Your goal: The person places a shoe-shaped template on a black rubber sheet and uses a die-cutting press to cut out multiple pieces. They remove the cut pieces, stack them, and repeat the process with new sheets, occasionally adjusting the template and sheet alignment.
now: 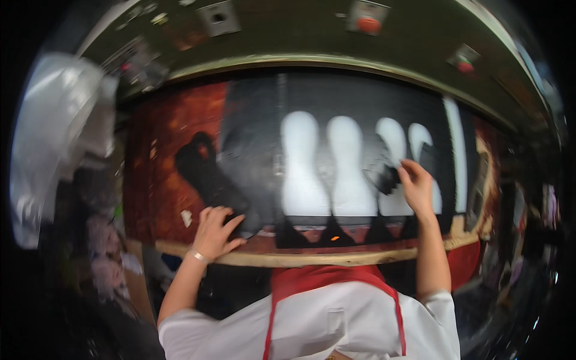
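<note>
Several white sole-shaped areas stand in a row on a black work surface [249, 156]. The leftmost white sole shape [302, 168] and the second white sole shape [347, 168] show whole. My right hand [416, 183] is over the two on the right, its fingers pinched on a small dark piece [387, 178], blurred by motion. Dark patches partly cover the third white sole shape [391, 132] and the fourth white sole shape [420, 133]. At the left, my left hand [216, 233] rests with fingers spread on the near end of some black sole-shaped pieces [210, 177].
A wooden strip [288, 259] edges the table in front of me. The left tabletop [162, 156] is reddish brown. Beyond runs a green ledge [288, 42] with a red button box [368, 21]. Clear plastic sheeting [60, 120] hangs at the far left.
</note>
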`<move>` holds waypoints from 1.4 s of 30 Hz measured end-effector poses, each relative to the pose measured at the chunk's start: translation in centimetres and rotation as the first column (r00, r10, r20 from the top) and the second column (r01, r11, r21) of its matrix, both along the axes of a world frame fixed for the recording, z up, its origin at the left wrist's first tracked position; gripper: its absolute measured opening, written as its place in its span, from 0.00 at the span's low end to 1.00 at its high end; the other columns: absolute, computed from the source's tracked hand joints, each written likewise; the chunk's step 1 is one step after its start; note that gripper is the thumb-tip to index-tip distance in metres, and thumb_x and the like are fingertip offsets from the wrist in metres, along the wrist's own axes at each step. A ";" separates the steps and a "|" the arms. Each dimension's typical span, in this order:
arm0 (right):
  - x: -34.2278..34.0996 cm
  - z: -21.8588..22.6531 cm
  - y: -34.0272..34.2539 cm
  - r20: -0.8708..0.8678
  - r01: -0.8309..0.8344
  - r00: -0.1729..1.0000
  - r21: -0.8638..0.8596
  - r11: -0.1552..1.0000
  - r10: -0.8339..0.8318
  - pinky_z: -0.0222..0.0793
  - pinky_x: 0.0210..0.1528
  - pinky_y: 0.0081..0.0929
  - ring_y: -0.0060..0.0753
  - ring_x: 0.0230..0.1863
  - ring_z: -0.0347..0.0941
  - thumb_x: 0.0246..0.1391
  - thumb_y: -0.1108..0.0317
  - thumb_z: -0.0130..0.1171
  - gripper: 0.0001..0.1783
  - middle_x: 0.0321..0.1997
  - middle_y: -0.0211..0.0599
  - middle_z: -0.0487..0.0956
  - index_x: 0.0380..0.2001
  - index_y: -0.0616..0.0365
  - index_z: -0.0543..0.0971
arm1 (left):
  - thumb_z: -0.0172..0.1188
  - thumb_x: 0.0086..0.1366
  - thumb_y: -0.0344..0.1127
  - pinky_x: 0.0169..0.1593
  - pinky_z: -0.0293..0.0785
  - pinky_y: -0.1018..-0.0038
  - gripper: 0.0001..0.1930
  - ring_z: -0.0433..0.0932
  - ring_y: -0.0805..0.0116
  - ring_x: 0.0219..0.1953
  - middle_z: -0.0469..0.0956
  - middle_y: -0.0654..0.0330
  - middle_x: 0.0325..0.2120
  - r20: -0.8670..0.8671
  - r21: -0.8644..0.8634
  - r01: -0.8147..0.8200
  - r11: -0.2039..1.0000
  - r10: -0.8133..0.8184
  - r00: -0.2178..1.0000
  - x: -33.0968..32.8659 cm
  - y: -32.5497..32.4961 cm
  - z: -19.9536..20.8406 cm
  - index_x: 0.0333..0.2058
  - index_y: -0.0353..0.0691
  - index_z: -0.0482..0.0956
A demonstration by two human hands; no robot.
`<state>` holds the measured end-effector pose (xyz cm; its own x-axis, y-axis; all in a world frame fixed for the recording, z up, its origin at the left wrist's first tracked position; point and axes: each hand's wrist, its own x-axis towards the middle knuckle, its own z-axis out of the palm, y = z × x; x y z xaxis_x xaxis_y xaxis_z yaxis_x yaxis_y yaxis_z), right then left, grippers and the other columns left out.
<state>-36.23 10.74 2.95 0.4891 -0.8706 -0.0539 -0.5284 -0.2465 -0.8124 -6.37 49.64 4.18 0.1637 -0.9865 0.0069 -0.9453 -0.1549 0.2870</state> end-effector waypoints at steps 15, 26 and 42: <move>6.0 -1.2 -2.9 -0.205 -0.002 0.978 -0.165 0.986 -0.032 0.72 0.40 0.39 0.50 0.36 0.76 0.44 0.70 0.68 0.10 0.32 0.47 0.78 0.28 0.61 0.77 | 0.73 0.44 0.37 0.46 0.69 0.64 0.30 0.70 0.55 0.41 0.71 0.53 0.36 -0.254 -0.288 -0.012 0.957 -0.065 0.965 -13.9 -29.6 -1.8 0.47 0.31 0.76; -5.8 -1.1 -11.3 -0.332 0.070 0.937 -0.132 0.989 -0.110 0.72 0.39 0.38 0.46 0.35 0.79 0.44 0.74 0.67 0.23 0.30 0.47 0.80 0.46 0.66 0.75 | 0.74 0.42 0.39 0.53 0.62 0.61 0.31 0.68 0.58 0.49 0.74 0.57 0.43 -0.095 -0.103 0.183 0.978 -0.193 0.977 -17.6 -34.0 -1.3 0.48 0.41 0.77; -3.5 4.5 -4.3 0.479 -0.235 0.874 0.279 0.931 0.077 0.62 0.31 0.10 0.11 0.29 0.67 0.55 0.78 0.61 0.08 0.30 0.25 0.75 0.38 0.64 0.76 | 0.60 0.61 0.22 0.52 0.72 0.76 0.10 0.72 0.74 0.51 0.72 0.58 0.51 -0.978 -0.086 -0.433 0.897 -0.159 -0.136 -20.8 -30.6 -2.1 0.38 0.38 0.70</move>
